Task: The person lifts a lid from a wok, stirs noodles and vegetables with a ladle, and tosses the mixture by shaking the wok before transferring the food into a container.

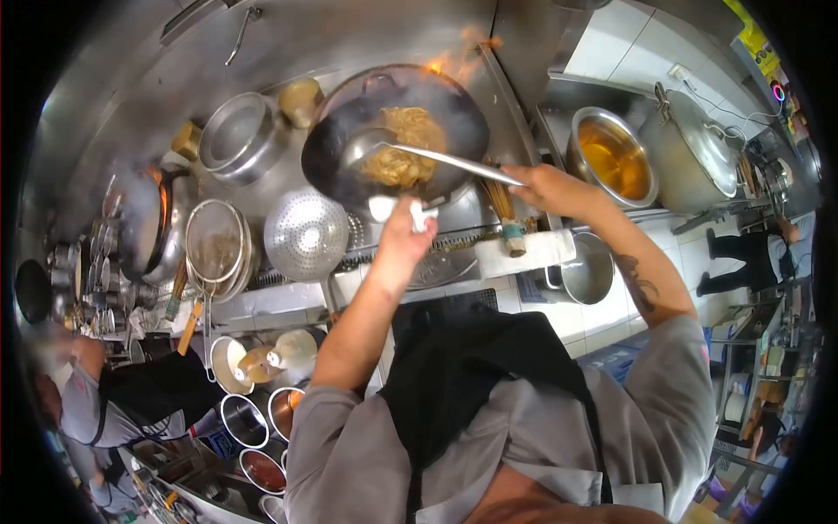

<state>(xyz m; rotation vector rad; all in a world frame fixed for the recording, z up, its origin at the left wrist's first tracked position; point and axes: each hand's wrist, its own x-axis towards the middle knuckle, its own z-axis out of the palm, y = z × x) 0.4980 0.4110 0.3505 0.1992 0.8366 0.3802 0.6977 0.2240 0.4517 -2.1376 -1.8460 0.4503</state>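
A dark wok (336, 162) stands over the burner, with flames at its far rim. Brown noodle-like food (410, 144) lies in it. My left hand (406, 236) is closed on a white cloth (384, 208) at the wok's near edge. My right hand (546, 190) grips the handle of a metal ladle (454, 162), whose bowl rests inside the wok, left of the food. A bamboo brush (502, 210) lies below my right hand, beside a white block (537, 251).
Left of the wok are a perforated strainer (305, 234), a mesh sieve (215, 240) and metal pots (236, 135). A bowl of amber liquid (614, 159) and a large lidded pot (694, 148) stand right. Co-workers (131, 393) are far left and far right (751, 262).
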